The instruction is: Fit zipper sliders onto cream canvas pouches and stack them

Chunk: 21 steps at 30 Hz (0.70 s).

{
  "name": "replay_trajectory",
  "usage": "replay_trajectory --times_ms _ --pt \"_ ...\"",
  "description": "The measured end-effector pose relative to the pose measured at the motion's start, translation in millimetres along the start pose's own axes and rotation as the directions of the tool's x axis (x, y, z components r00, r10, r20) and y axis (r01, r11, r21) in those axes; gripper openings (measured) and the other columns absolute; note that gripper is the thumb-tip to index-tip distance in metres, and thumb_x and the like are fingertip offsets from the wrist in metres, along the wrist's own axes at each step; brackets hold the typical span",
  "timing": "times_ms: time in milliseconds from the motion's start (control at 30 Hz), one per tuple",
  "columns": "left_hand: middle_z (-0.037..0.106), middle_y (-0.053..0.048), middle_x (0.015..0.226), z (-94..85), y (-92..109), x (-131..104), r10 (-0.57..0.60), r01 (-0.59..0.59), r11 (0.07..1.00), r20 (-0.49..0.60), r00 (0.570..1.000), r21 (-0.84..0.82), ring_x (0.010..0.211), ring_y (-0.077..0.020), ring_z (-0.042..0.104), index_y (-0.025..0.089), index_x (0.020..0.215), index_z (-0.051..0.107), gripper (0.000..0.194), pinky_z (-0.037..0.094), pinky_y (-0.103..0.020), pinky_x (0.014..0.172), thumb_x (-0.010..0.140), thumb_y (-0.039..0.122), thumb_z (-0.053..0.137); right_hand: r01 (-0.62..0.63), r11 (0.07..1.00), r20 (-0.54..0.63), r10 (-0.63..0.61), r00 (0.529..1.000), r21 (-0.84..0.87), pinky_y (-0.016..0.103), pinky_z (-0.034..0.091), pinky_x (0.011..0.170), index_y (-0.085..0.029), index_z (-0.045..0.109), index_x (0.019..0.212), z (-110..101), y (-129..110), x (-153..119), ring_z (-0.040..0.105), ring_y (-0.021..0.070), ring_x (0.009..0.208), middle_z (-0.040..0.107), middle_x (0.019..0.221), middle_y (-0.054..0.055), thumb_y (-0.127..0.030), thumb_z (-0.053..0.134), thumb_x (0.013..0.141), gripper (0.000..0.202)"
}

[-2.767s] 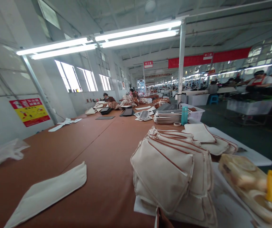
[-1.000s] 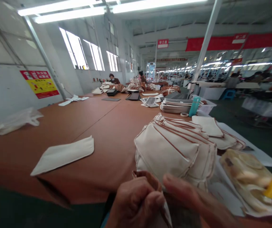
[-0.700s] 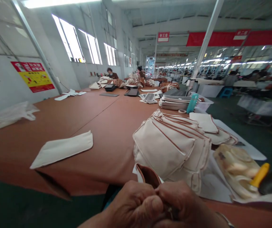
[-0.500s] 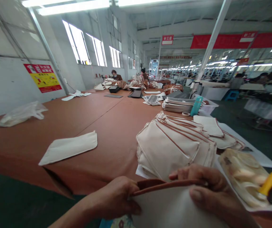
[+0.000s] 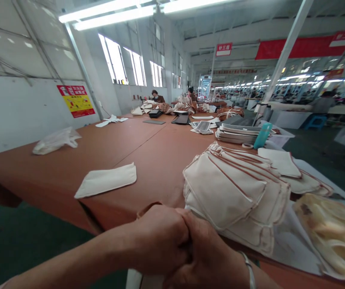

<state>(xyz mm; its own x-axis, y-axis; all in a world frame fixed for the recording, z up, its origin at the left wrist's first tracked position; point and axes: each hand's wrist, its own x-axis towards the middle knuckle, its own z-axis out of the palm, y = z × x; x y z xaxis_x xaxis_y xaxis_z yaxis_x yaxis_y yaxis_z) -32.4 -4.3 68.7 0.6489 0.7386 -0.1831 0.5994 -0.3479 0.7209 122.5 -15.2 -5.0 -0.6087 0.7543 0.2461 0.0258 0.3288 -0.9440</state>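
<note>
My left hand (image 5: 160,237) and my right hand (image 5: 210,253) press against each other at the front edge of the table, both closed with knuckles up. They grip a cream fabric piece with brown edging (image 5: 134,278); the hands hide most of it, and a bit of cream shows below them. Just beyond my right hand lies a fanned stack of cream fabric pieces with brown edging (image 5: 223,186). A single cream fabric piece (image 5: 108,179) rests flat on the table, farther off to the left.
The brown-covered table (image 5: 157,160) stretches away. On the right are a plastic tray of items (image 5: 329,224), a teal object (image 5: 262,135), a tape roll (image 5: 247,145) and stacked grey-and-white panels (image 5: 238,134). A plastic bag (image 5: 56,140) lies left. A person (image 5: 158,97) sits at the far end.
My right hand has moved left along the fabric edge to meet my left hand. The fabric piece, stretched between them before, is now bunched and mostly covered. The view has turned slightly left.
</note>
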Motion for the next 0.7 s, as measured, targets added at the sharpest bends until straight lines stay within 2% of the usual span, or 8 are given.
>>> replay_trajectory --times_ms 100,200,267,367,433,533,600,700 --pt "0.035 0.006 0.05 -14.5 -16 5 -0.07 0.059 0.996 0.181 0.981 0.068 0.048 -0.0094 0.029 0.018 0.054 0.057 0.033 0.023 -0.022 0.044 0.08 0.036 0.064 -0.091 0.995 -0.011 0.092 0.996 0.038 0.022 0.047 0.067 -0.017 0.06 0.105 6 19 -1 0.057 0.0163 0.079 0.065 0.09 -0.001 -0.035 0.088 0.06 0.056" --pt "0.037 0.006 0.058 -24.7 -45 8 -0.02 0.081 0.975 0.283 0.959 -0.205 0.054 -0.0091 0.031 0.015 0.068 0.065 0.042 0.024 -0.02 0.047 0.087 0.051 0.056 -0.11 0.986 -0.081 0.101 0.992 -0.125 0.021 0.036 0.058 -0.015 0.06 0.076 -3 34 -12 0.044 0.0108 0.062 0.051 0.067 -0.005 -0.028 0.076 0.075 0.02" --pt "0.043 0.005 0.062 -22.2 -64 12 -0.003 0.138 0.894 0.302 0.953 -0.426 0.059 -0.0091 0.034 0.013 0.077 0.067 0.04 0.028 -0.018 0.052 0.084 0.052 0.062 -0.084 0.986 -0.107 0.068 0.992 -0.147 0.022 0.03 0.053 -0.016 0.054 0.065 -13 40 -18 0.035 0.0095 0.056 0.04 0.059 -0.006 -0.028 0.069 0.082 0.025" --pt "0.053 0.003 0.072 -8.6 -83 20 -0.009 0.177 0.799 0.283 0.959 -0.575 0.065 -0.0106 0.044 0.013 0.09 0.066 0.046 0.035 -0.019 0.059 0.071 0.053 0.075 -0.032 0.992 -0.103 0.02 0.995 -0.119 0.022 0.032 0.052 -0.016 0.055 0.066 -32 44 -23 0.038 0.0102 0.056 0.045 0.061 -0.004 -0.034 0.063 0.088 0.029" --pt "0.055 0.002 0.078 1.3 -84 26 -0.017 0.156 0.781 0.23 0.973 -0.605 0.069 -0.0109 0.046 0.013 0.094 0.064 0.046 0.037 -0.019 0.061 0.069 0.05 0.078 -0.018 0.985 -0.112 -0.002 0.994 -0.171 0.022 0.034 0.053 -0.015 0.058 0.068 -46 46 -24 0.043 0.0109 0.057 0.05 0.062 -0.003 -0.035 0.061 0.09 0.029" --pt "0.053 0.003 0.077 13.2 -72 33 -0.032 0.128 0.774 0.163 0.986 -0.62 0.069 -0.0096 0.043 0.013 0.091 0.064 0.035 0.034 -0.017 0.059 0.072 0.038 0.078 0.019 0.944 -0.124 -0.063 0.99 -0.328 0.023 0.036 0.055 -0.015 0.062 0.072 -60 47 -27 0.048 0.012 0.058 0.052 0.064 -0.001 -0.03 0.06 0.091 0.024" --pt "0.052 0.004 0.075 19.6 -61 34 -0.044 0.121 0.762 0.135 0.99 -0.636 0.067 -0.0093 0.041 0.012 0.089 0.064 0.03 0.033 -0.018 0.058 0.071 0.032 0.078 0.053 0.918 -0.127 -0.111 0.986 -0.392 0.024 0.041 0.061 -0.016 0.066 0.088 -62 46 -31 0.054 0.0142 0.066 0.057 0.074 0.001 -0.024 0.058 0.091 0.011" --pt "0.049 0.005 0.07 26.5 -47 35 -0.061 0.127 0.753 0.124 0.99 -0.646 0.063 -0.0085 0.037 0.011 0.082 0.062 0.025 0.029 -0.019 0.055 0.07 0.027 0.076 0.108 0.901 -0.132 -0.179 0.975 -0.42 0.027 0.045 0.07 -0.018 0.059 0.107 -56 43 -39 0.058 0.0164 0.077 0.061 0.088 0.005 -0.013 0.052 0.092 0.018"
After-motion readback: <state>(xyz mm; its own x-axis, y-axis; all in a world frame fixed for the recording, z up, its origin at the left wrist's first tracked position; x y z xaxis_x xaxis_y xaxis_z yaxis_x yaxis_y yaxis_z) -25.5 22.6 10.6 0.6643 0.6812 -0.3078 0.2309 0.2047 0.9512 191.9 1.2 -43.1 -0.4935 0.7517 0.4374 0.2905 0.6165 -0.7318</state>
